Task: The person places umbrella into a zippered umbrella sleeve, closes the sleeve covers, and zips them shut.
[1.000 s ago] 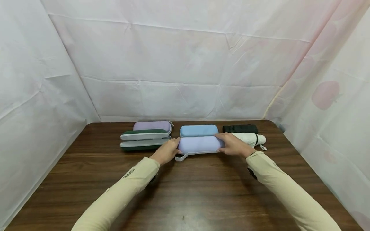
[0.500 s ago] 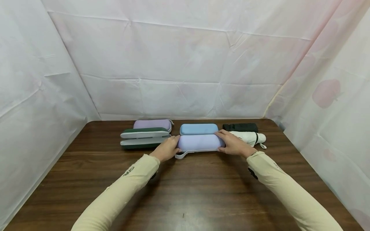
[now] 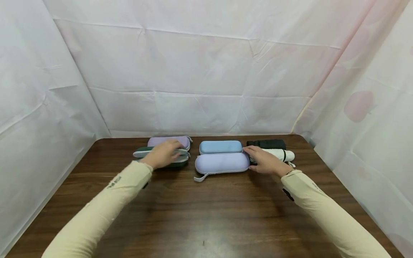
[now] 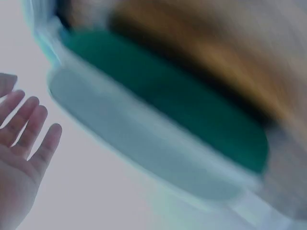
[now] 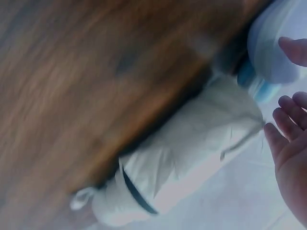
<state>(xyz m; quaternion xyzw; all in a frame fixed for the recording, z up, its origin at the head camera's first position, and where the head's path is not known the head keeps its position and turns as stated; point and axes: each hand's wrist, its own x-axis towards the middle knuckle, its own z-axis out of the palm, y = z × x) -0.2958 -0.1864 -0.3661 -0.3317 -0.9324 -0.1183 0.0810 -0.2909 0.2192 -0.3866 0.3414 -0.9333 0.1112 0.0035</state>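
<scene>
My left hand [image 3: 162, 154] reaches over the partly open green case [image 3: 179, 163], a long rounded zip case with a pale grey inside. In the left wrist view its fingers [image 4: 49, 140] are spread and hold nothing, beside that blurred green case [image 4: 192, 110]. A lavender case [image 3: 222, 163] lies closed at the middle of the row, its loop strap at the front left. My right hand [image 3: 264, 163] is at its right end, fingers loosely extended. The right wrist view has those fingers near the lavender case [image 5: 264, 43] and a white folded umbrella [image 5: 187, 143].
Behind the lavender case lies a light blue case [image 3: 221, 147]. A purple case [image 3: 156, 141] sits behind the green one. At the right, a black folded umbrella [image 3: 267, 144] lies behind the white one. Pale cloth [image 3: 200, 64] hangs around the wooden table [image 3: 206, 211].
My left hand has let go of the lavender case and moved left over the green case. My right hand has eased slightly right, off the lavender case's end.
</scene>
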